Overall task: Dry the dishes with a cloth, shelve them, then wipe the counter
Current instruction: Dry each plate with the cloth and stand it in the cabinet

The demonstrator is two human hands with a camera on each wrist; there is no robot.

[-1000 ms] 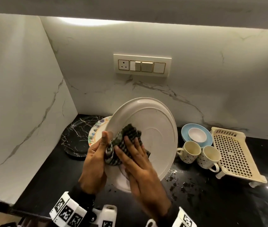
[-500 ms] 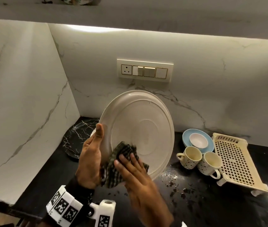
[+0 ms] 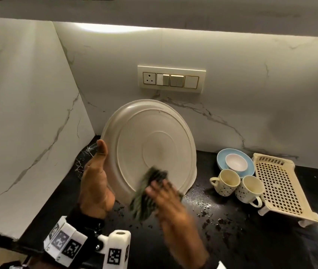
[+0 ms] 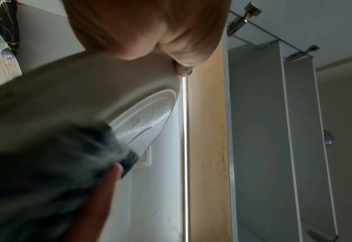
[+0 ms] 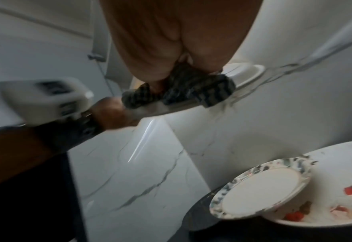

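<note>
Centrally, a large cream plate (image 3: pixel 150 146) is held tilted on edge above the black counter (image 3: pixel 222 226), its underside with raised concentric rings facing the head camera. The left hand (image 3: pixel 96 183) grips the plate's left rim, thumb (image 3: pixel 101 148) laid along the near face; the remaining fingers are hidden behind the plate. The right hand (image 3: pixel 170 202), motion-blurred, presses a dark checked cloth (image 3: pixel 148 193) against the plate's lower face with extended fingers; whether the thumb pinches the cloth cannot be told. In the right wrist view the cloth (image 5: pixel 179 88) lies bunched between that hand and the plate rim.

On the counter to the right stand two patterned mugs (image 3: pixel 225 182), touching each other, just in front of a blue saucer (image 3: pixel 250 167) carrying a small white bowl (image 3: pixel 235 162). Beside them rests a cream perforated rack (image 3: pixel 282 183). Water droplets (image 3: pixel 202 206) speckle the counter below the plate. Behind the left hand lies a dark marbled board (image 3: pixel 85 154). A switch panel (image 3: pixel 171 79) is mounted on the marble wall. The right wrist view also shows stacked patterned plates (image 5: pixel 260 185).
</note>
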